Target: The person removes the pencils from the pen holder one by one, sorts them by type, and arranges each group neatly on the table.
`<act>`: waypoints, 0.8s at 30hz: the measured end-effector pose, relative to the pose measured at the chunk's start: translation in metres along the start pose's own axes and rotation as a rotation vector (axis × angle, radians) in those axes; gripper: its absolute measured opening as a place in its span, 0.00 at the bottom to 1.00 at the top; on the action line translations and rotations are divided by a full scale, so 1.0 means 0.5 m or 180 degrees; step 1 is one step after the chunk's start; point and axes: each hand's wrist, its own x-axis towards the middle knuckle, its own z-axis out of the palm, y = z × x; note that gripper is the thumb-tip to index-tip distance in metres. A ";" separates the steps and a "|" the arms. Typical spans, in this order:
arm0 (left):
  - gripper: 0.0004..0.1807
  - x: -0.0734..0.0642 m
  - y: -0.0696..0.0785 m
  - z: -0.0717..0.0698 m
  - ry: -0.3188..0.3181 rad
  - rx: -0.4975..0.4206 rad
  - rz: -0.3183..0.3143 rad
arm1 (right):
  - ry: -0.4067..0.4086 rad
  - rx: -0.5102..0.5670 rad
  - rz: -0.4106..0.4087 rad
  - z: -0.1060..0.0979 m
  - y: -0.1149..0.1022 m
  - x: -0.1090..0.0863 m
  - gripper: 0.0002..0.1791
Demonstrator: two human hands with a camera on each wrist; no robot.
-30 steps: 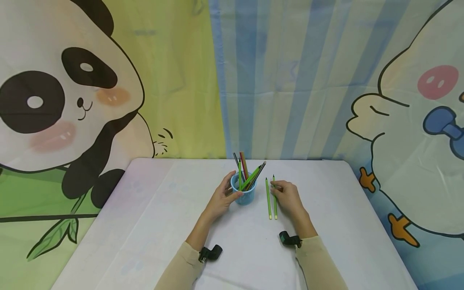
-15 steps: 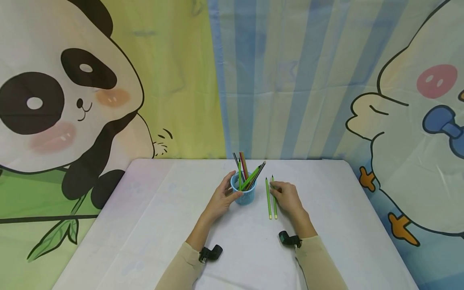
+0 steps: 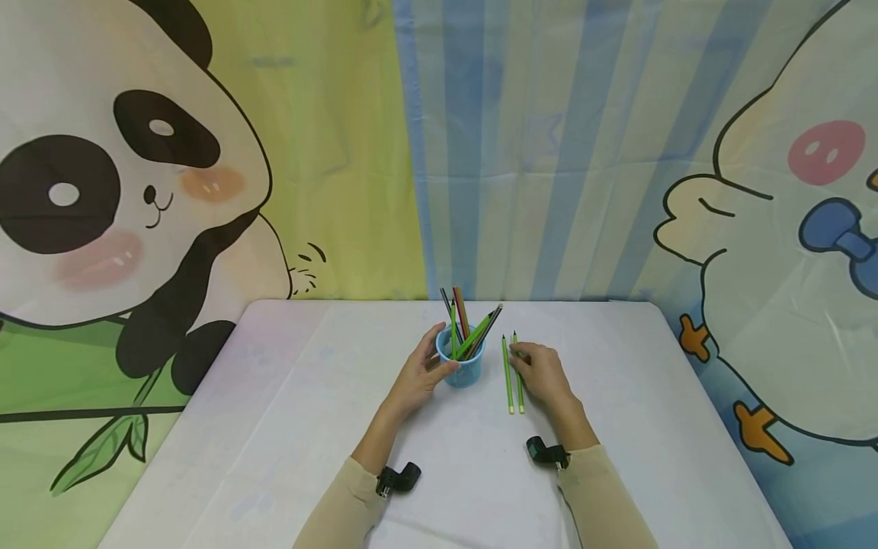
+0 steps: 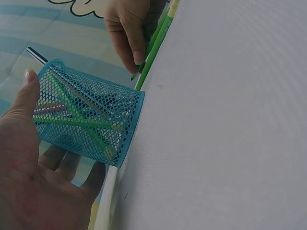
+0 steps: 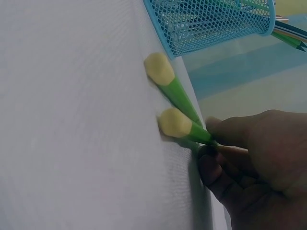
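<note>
A light blue mesh pencil cup (image 3: pixel 469 375) stands upright near the back of the table, with several green, red and dark pencils leaning in it. My left hand (image 3: pixel 420 375) holds its left side, thumb in front and fingers round behind; the left wrist view shows the cup's mesh wall (image 4: pixel 86 110) between thumb and fingers. To the right of the cup, two green pencils lie side by side, points away from me. My right hand (image 3: pixel 545 374) pinches the right pencil (image 3: pixel 520 398) between thumb and fingers. The left pencil (image 3: pixel 507 381) lies just beside it, untouched.
A white cloth covers the table (image 3: pixel 329 427). Behind it hangs a striped curtain (image 3: pixel 535 152), with a panda picture (image 3: pixel 240 267) on the left and a white cartoon figure (image 3: pixel 768 328) on the right. Small black cameras sit on both wrists.
The right hand and the top of its pencil have shifted very slightly left, toward the other pencil. The left hand and the cup stay in place.
</note>
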 end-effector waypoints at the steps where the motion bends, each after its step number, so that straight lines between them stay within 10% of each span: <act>1: 0.43 0.000 0.001 0.000 0.0000 0.0003 0.0010 | -0.0001 -0.0006 -0.0003 0.000 0.000 0.000 0.17; 24: 0.43 0.000 0.000 -0.001 -0.0018 0.0010 -0.0043 | 0.0004 -0.0084 0.0013 0.001 0.000 -0.002 0.19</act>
